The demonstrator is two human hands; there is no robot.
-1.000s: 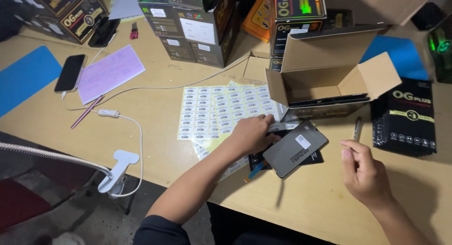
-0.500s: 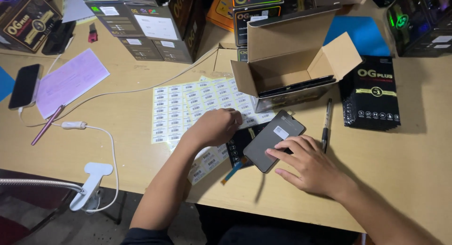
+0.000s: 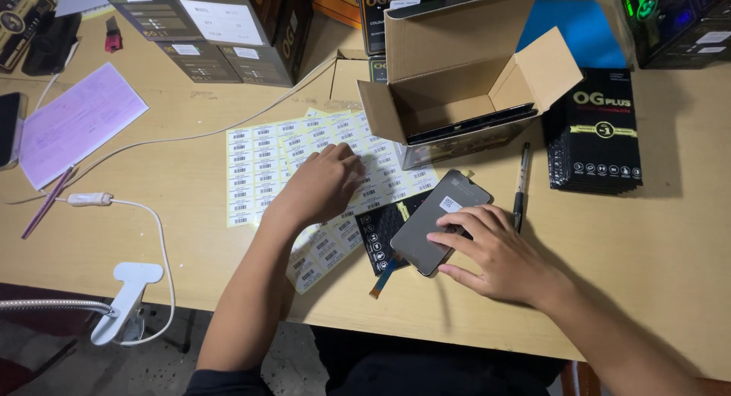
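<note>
Counter [image 3: 137,236]: light wood, fills most of the frame.

Open cardboard box [image 3: 464,84], upper centre, lies on its side with flaps spread and mouth facing the viewer. Inside: a thin dark flat panel lying along the bottom; can't tell more about it.

Dark printed cartons [image 3: 221,30] stacked upper left. Stack of black flat packets [image 3: 598,133] right of the box, yellow and white print on top. Blue sheet [image 3: 579,30] behind them, upper right.

Barcode label sheets [image 3: 266,167], centre: pale yellow backing, rows of small white rectangular stickers, several sheets overlapping down to the counter edge. Pale purple paper [image 3: 76,122] at left, pink pen [image 3: 47,202] just below it. White clip lamp [image 3: 126,301] clamped on the counter edge, lower left, with its white cable looping up.

Left hand [image 3: 320,186]: grip loosely curled, fingertips pressing on the label sheets, nothing held.

Right hand [image 3: 499,255]: grip spread flat, fingers resting on the grey phone screen panel [image 3: 438,221], centre right of the frame. The panel lies partly on a black packet [image 3: 381,228], small white sticker near its top. Black pen [image 3: 520,186] just right of the panel.
</note>
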